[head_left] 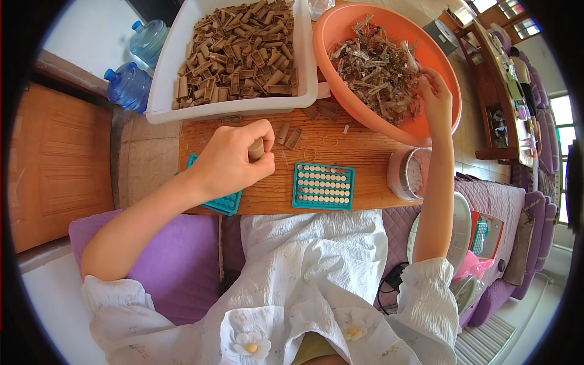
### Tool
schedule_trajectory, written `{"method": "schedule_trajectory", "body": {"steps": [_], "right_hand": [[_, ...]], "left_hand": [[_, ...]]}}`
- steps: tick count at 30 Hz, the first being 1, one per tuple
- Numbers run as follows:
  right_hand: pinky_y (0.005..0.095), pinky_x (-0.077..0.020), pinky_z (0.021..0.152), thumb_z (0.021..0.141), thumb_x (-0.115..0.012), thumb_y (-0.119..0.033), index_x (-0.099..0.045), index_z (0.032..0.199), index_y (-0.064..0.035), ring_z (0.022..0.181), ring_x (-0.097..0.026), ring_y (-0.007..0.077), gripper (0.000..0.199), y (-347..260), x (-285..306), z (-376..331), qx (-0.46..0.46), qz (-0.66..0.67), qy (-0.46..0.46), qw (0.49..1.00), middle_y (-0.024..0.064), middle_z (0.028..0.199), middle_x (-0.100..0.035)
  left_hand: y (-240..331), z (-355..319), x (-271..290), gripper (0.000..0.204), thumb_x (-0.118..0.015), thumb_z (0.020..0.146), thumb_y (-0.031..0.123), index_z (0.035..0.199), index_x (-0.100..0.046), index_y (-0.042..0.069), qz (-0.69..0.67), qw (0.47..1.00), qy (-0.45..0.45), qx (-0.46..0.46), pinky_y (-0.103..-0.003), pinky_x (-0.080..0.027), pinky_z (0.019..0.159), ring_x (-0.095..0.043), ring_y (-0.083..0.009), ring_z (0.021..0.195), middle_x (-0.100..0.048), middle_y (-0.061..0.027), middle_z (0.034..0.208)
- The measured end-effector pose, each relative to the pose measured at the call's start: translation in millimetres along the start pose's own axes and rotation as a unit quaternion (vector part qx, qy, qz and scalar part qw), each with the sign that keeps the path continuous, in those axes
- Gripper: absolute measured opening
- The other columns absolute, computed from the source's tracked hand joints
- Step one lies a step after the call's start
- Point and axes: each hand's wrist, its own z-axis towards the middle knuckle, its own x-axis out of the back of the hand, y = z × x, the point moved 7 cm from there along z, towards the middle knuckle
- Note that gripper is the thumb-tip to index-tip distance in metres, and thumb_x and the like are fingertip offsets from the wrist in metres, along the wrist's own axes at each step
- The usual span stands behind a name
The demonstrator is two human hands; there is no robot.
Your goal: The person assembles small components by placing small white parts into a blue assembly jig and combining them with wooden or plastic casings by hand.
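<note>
My left hand is closed around a brown plastic shell, held above the wooden table with one end showing between thumb and fingers. My right hand reaches into an orange basin, its fingertips pinched at the edge of a tangled heap of clear strips with small dark parts. What those fingertips hold is too small to make out. Between my arms, a teal tray carries rows of small round whitish pieces. Partly under my left forearm sit more teal trays.
A white tub full of brown shells stands at the table's far left. Several loose shells and rubber bands lie on the wooden table. A clear round container is by my right forearm. Blue water jugs stand left.
</note>
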Motion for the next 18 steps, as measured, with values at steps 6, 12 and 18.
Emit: {"method": "schedule_trajectory", "body": {"steps": [6,12,18], "right_hand": [[0.0202,-0.0415,0.067,0.084,-0.050,-0.016,-0.056,0.105,-0.0090,0.074,-0.053,0.0080,0.023,-70.6,5.0,-18.9,0.078,-0.094,0.067,0.990,0.0023,0.087,-0.060],[0.0197,-0.0399,0.074,0.084,-0.049,-0.010,-0.056,0.101,-0.0012,0.085,-0.052,0.0100,0.020,-77.9,-0.1,-22.0,0.124,0.115,0.063,0.984,0.0040,0.097,-0.058],[0.0208,-0.0389,0.081,0.083,-0.050,-0.006,-0.057,0.093,0.0007,0.093,-0.050,0.0106,0.015,-65.1,-20.1,-26.0,0.037,0.202,-0.003,0.979,0.0086,0.104,-0.055]], "left_hand": [[7.9,-8.2,-6.3,0.010,-0.055,0.076,0.010,0.075,-0.047,0.003,-0.071,0.997,0.009,0.024,-0.025,-0.035,0.045,-0.044,-0.0115,0.047,-0.050,-0.0054,0.055],[25.1,-20.7,-5.9,0.011,-0.053,0.079,0.011,0.083,-0.046,0.003,-0.054,0.995,0.031,-0.072,-0.024,-0.034,0.047,-0.041,-0.0122,0.050,-0.047,-0.0038,0.061],[26.6,-30.2,-1.0,0.017,-0.049,0.084,0.020,0.090,-0.044,0.005,-0.219,0.962,-0.111,0.117,-0.019,-0.026,0.047,-0.033,-0.0022,0.056,-0.038,0.0021,0.065]]}}
